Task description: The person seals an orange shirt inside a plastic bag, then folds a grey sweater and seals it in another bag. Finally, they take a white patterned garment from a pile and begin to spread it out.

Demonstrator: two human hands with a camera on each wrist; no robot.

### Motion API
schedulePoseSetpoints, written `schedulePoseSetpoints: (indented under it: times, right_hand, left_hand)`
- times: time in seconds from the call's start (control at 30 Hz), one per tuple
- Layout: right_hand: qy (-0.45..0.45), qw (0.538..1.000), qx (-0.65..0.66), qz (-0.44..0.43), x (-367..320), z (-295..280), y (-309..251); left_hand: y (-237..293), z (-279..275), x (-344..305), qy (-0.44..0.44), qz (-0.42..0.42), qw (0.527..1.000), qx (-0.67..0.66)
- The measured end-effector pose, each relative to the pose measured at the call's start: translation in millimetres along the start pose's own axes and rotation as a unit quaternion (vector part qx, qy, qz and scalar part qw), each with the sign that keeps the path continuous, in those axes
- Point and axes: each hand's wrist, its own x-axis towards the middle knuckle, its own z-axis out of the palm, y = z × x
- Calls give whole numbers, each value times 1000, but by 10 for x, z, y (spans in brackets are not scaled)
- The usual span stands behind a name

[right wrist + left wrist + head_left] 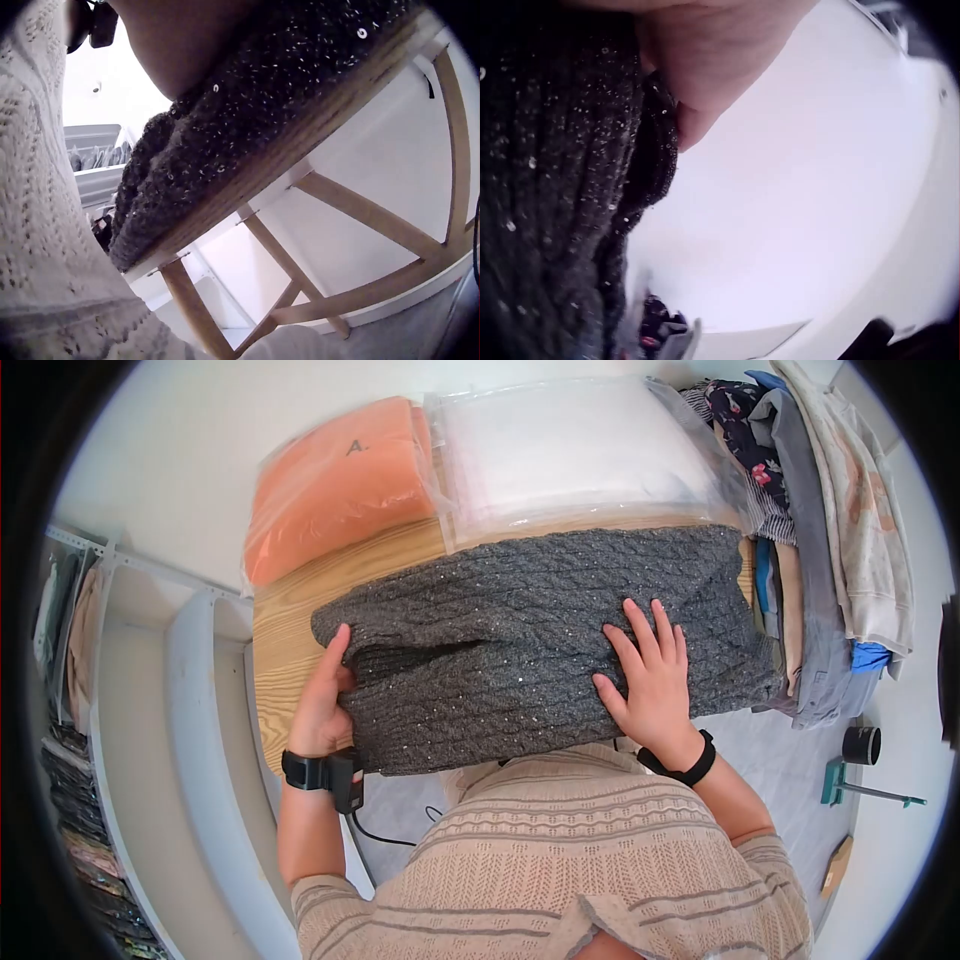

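A dark grey cable-knit garment (560, 650), flecked with small sequins, lies folded lengthwise across the wooden table, with a dark gap between its layers toward the left. At its left end my left hand (322, 695) grips the edge, one finger stretched along the outside and the others bent in at the gap. The left wrist view shows this hand (720, 56) against the edge of the garment (547, 180). My right hand (650, 680) rests flat on the right half of the knit, fingers spread. In the right wrist view the garment (202, 142) overlies the table's front edge.
Behind the garment lie an orange folded item in clear plastic (340, 485) and a white one in plastic (580, 450). Stacked clothes (830, 550) stand at the right. Wood grain of the table (285, 660) shows at the left, beside shelving (190, 650) with clothes.
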Motion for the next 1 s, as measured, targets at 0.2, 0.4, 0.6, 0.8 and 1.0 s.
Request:
schedulePoseSetpoints:
  times: [0.2, 0.4, 0.6, 0.8, 1.0]
  right_hand:
    - [-1, 1000, 6, -4, 43, -15, 25]
    - [-6, 999, 24, -29, 180, 26, 65]
    - [4, 1000, -18, -25, 258, -8, -73]
    - [-3, 999, -1, -44, 335, 76, -259]
    - [48, 998, 40, -12, 291, 204, -184]
  left_hand:
    - [-230, -279, 358, 2, 173, 966, 194]
    - [-302, -354, 380, -3, 182, 979, 97]
    - [-295, -506, 309, -41, 110, 989, 85]
    - [-152, -511, 200, 33, 244, 954, 171]
    - [30, -583, -48, 0, 210, 975, 76]
